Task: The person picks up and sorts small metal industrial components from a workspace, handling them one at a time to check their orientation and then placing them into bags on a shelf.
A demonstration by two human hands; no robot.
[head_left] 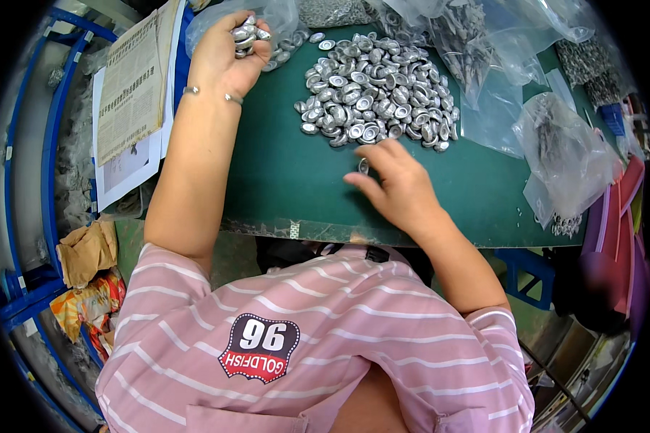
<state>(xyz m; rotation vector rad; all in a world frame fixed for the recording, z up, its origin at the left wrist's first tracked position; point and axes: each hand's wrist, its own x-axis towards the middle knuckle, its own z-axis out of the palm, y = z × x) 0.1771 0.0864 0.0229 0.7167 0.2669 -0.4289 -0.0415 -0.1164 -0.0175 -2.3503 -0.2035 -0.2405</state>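
A loose heap of small, shiny silver dished metal pieces (pixel 383 90) lies on the green table. My left hand (pixel 231 61) is raised palm up at the far left of the table, its fingers curled round a handful of the same silver metal pieces (pixel 247 37). Just in front of the heap's near edge is my right hand (pixel 401 184), thumb and index finger curved toward each other. One silver metal piece (pixel 363 167) shows between them, seemingly pinched, though the exact contact is hard to see.
Behind my left hand lies a clear plastic bag (pixel 285 18) with more silver pieces near it. Plastic bags of metal parts (pixel 469 43) cover the back right, another bag (pixel 563 144) the right. Papers (pixel 133 86) stand at the left beside a blue rack (pixel 50 144).
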